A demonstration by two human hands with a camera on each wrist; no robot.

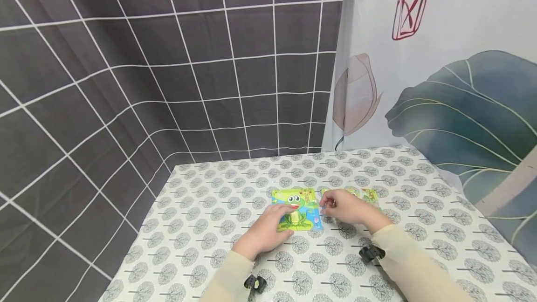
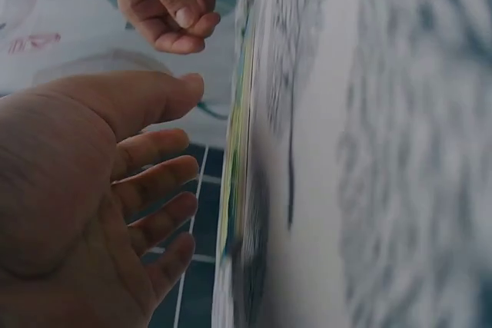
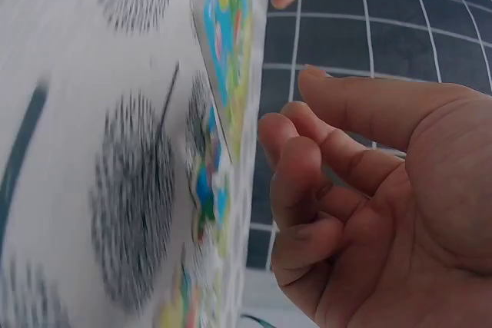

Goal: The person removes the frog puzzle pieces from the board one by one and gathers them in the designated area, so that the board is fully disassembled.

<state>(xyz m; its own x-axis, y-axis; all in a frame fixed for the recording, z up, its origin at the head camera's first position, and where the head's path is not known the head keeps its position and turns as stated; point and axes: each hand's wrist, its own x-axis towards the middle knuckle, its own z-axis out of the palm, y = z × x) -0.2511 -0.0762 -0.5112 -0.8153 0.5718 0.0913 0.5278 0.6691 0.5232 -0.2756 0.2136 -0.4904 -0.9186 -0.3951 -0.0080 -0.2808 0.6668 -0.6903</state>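
Observation:
A flat frog picture puzzle (image 1: 308, 223), green, yellow and blue, lies on the patterned tablecloth; its edge (image 3: 219, 44) shows in the right wrist view. Over its left side is my left hand (image 1: 268, 229), fingers extended and thumb apart, nothing in its grasp. To the right of the puzzle hovers my right hand (image 1: 346, 206), its fingers loosely curled and the thumb apart from them; no object shows between them in the right wrist view. Small coloured pieces (image 3: 206, 190) with irregular outlines lie beneath it, and it partly covers a second colourful picture (image 1: 370, 195).
The tablecloth (image 1: 201, 246) carries a grey tree print. A dark grid curtain (image 1: 209, 83) hangs behind and to the left, and a white curtain with a leaf print (image 1: 461, 106) stands on the right. Each wrist wears a small black camera (image 1: 371, 253).

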